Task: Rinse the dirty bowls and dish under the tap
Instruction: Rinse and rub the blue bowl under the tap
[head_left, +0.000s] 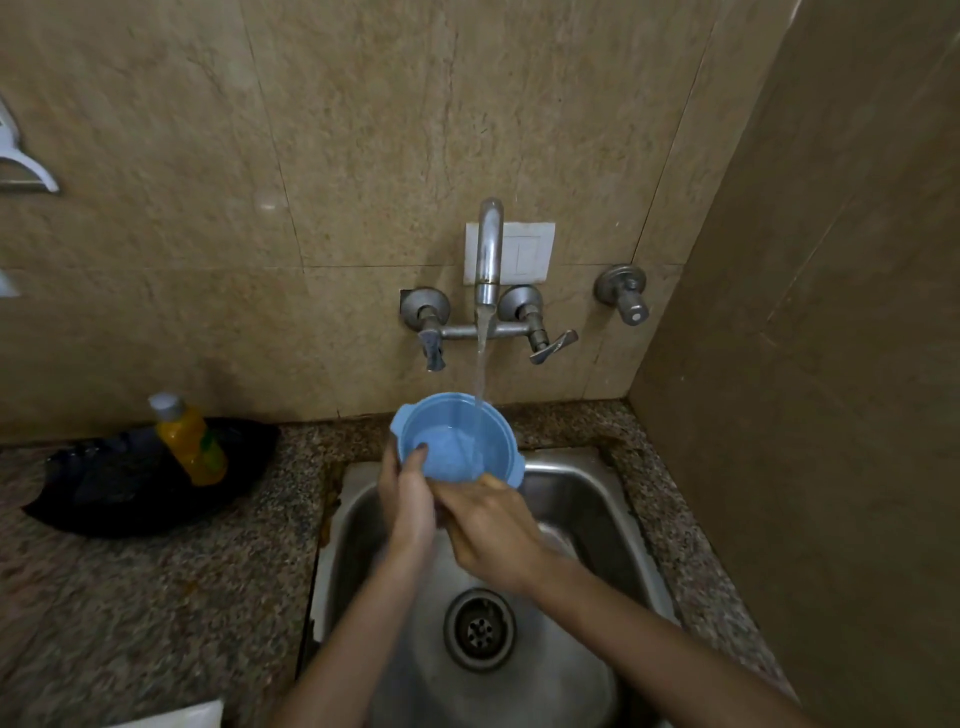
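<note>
A light blue plastic bowl (451, 434) with two small rim tabs is tilted toward me over the steel sink (587, 499). Water streams from the wall tap (488, 254) into the bowl's right side. My left hand (408, 493) grips the bowl's near left rim, thumb inside the bowl. My right hand (493, 530) holds the bowl's near edge from below, its fingers hidden under the bowl. No other bowl or dish shows clearly in the sink.
The sink drain (479, 629) lies below my wrists. An orange bottle (189, 439) stands on a black tray (130, 499) on the granite counter at left. Tap handles (550, 345) flank the spout. A tiled wall closes the right side.
</note>
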